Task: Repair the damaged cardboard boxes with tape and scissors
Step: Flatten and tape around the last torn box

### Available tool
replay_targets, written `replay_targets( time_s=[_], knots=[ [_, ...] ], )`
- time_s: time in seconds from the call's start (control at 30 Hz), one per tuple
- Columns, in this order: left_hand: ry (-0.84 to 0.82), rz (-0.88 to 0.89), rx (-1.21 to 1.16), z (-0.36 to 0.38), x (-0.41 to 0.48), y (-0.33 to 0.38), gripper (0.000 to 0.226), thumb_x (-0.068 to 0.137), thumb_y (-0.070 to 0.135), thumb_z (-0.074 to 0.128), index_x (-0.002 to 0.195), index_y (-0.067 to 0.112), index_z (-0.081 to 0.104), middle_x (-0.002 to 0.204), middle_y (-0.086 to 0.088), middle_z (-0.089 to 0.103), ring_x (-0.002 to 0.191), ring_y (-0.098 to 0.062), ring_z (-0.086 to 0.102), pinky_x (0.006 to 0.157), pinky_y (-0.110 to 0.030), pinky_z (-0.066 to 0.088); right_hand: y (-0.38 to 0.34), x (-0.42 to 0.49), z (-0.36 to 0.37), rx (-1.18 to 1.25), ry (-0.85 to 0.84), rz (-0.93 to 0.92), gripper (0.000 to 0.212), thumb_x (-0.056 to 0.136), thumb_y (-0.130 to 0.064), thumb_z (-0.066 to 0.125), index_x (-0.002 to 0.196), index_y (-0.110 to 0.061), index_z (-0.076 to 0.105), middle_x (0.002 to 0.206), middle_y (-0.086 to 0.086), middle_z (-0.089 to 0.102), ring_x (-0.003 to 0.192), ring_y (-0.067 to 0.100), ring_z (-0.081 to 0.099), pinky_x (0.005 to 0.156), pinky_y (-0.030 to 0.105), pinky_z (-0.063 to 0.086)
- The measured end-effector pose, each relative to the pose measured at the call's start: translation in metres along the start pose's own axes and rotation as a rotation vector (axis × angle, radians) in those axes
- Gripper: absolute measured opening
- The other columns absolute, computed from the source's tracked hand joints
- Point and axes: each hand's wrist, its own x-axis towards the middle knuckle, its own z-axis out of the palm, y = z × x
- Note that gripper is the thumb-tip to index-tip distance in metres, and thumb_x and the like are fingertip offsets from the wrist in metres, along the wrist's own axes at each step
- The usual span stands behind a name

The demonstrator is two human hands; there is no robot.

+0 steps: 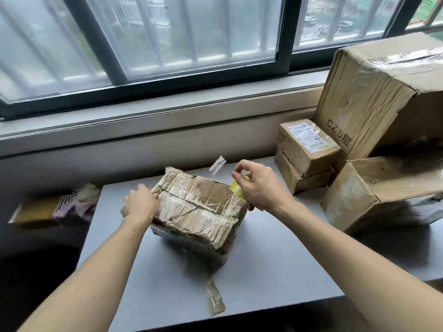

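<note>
A crumpled cardboard box point(199, 207), wrapped in old clear tape, lies in the middle of the grey table point(263, 271). My left hand point(141, 206) presses on its left end with fingers spread over the top edge. My right hand point(259, 185) grips a yellowish roll of tape point(237, 188) at the box's right end. A loose strip of clear tape point(217, 165) sticks up behind the box. No scissors are visible.
Two small boxes point(304, 152) are stacked at the right, beside a large box point(374, 97) against the window sill and another open box point(374, 188) in front. A used tape strip point(215, 299) lies near the table's front edge. Clutter point(60, 207) sits left of the table.
</note>
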Motion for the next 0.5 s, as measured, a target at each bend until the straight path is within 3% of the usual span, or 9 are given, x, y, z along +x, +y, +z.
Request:
replay_targets(
  time_s=[0.1, 0.17, 0.27, 0.33, 0.37, 0.43, 0.5],
  knots=[
    [-0.07, -0.071, -0.001, -0.001, -0.006, -0.016, 0.045, 0.095, 0.037, 0.057, 0.125, 0.005, 0.048, 0.128, -0.02, 0.056, 0.121, -0.04, 0.05, 0.093, -0.044, 0.043, -0.006, 0.0, 0.007, 0.0, -0.048, -0.018, 0.018, 0.097, -0.04, 0.055, 0.088, -0.025, 0.056, 0.07, 0.008, 0.067, 0.058, 0.031, 0.064, 0.048, 0.027, 0.037],
    [-0.118, -0.021, 0.06, -0.002, -0.006, -0.025, 0.042, 0.095, 0.037, 0.052, 0.121, 0.004, 0.054, 0.126, -0.019, 0.058, 0.119, -0.041, 0.052, 0.093, -0.041, 0.044, -0.011, -0.002, 0.012, -0.015, -0.065, -0.033, 0.019, 0.097, -0.04, 0.055, 0.088, -0.024, 0.057, 0.069, 0.008, 0.068, 0.057, 0.029, 0.065, 0.047, 0.027, 0.037],
    [-0.019, 0.054, 0.117, -0.007, -0.012, -0.025, 0.04, 0.098, 0.039, 0.043, 0.117, 0.007, 0.06, 0.128, -0.016, 0.055, 0.123, -0.037, 0.046, 0.096, -0.045, 0.042, -0.018, -0.005, 0.017, -0.014, -0.093, -0.048, 0.021, 0.099, -0.04, 0.053, 0.088, -0.023, 0.057, 0.067, 0.008, 0.068, 0.046, 0.022, 0.065, 0.037, 0.025, 0.034],
    [0.073, 0.229, -0.093, -0.013, -0.019, -0.012, 0.044, 0.099, 0.048, 0.038, 0.107, 0.011, 0.062, 0.116, -0.01, 0.06, 0.115, -0.032, 0.052, 0.091, -0.044, 0.045, -0.024, -0.009, 0.02, -0.01, -0.112, -0.054, 0.021, 0.1, -0.04, 0.052, 0.088, -0.023, 0.057, 0.065, 0.007, 0.068, 0.043, 0.02, 0.064, 0.035, 0.022, 0.032],
    [0.032, 0.323, -0.297, -0.02, -0.026, -0.002, 0.048, 0.099, 0.054, 0.036, 0.101, 0.014, 0.063, 0.107, -0.003, 0.063, 0.107, -0.026, 0.057, 0.089, -0.039, 0.045, -0.027, -0.01, 0.021, -0.016, -0.112, -0.058, 0.021, 0.1, -0.04, 0.053, 0.089, -0.023, 0.057, 0.066, 0.007, 0.068, 0.046, 0.023, 0.064, 0.037, 0.024, 0.033],
    [-0.228, 0.398, -0.739, -0.038, -0.046, 0.022, 0.049, 0.097, 0.063, 0.039, 0.099, 0.02, 0.061, 0.103, 0.006, 0.064, 0.096, -0.014, 0.06, 0.085, -0.032, 0.044, -0.033, -0.012, 0.024, -0.036, -0.102, -0.07, 0.02, 0.1, -0.041, 0.054, 0.09, -0.024, 0.059, 0.07, 0.006, 0.068, 0.05, 0.023, 0.063, 0.039, 0.026, 0.035],
    [-0.459, 0.386, -0.95, -0.05, -0.06, 0.039, 0.055, 0.088, 0.063, 0.046, 0.108, 0.016, 0.067, 0.104, 0.005, 0.07, 0.093, -0.009, 0.064, 0.08, -0.026, 0.047, -0.038, -0.013, 0.026, -0.038, -0.1, -0.08, 0.019, 0.1, -0.04, 0.054, 0.09, -0.024, 0.06, 0.072, 0.005, 0.067, 0.045, 0.02, 0.061, 0.036, 0.024, 0.036]
  ],
)
